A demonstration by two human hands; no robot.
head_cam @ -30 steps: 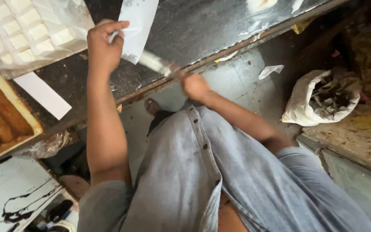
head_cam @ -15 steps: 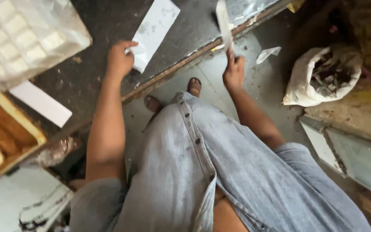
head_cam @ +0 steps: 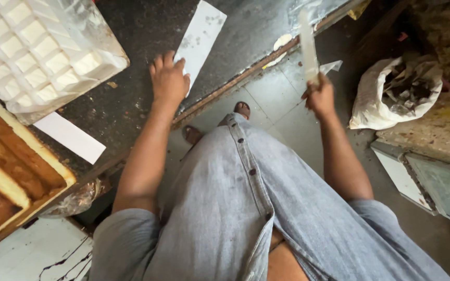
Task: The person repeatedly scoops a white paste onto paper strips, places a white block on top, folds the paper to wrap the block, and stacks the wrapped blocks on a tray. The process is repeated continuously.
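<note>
the fingers of the left hand (head_cam: 169, 79) lie loosely spread and flat, pressing down on the lower end of a long white paper strip (head_cam: 200, 37) that stretches away across the dark tabletop (head_cam: 131, 31). the strip lies close to the tabletop's front edge, its far end angled up toward the top of the view.

the fingers of the right hand (head_cam: 320, 96) are curled shut around the lower end of a long, pale, smeared blade or spatula (head_cam: 307, 44), held upright in the air out past the tabletop's edge, above the floor (head_cam: 282, 99). it touches nothing else.

outward from the left hand, a second white paper strip (head_cam: 69, 137) lies on the tabletop near the left forearm. beyond it sits a white moulded tray with square pockets (head_cam: 37, 52), and at the far left a browned slab of cake in a tray (head_cam: 11, 171) juts over the edge.

outward from the right hand, a crumpled white bag holding dark scraps (head_cam: 391, 93) sits on the floor, and a glass-fronted panel (head_cam: 433, 182) leans at the right edge. the person's grey-blue shirt (head_cam: 246, 208) fills the lower middle, with sandalled toes (head_cam: 241, 109) showing below the tabletop's edge.
</note>
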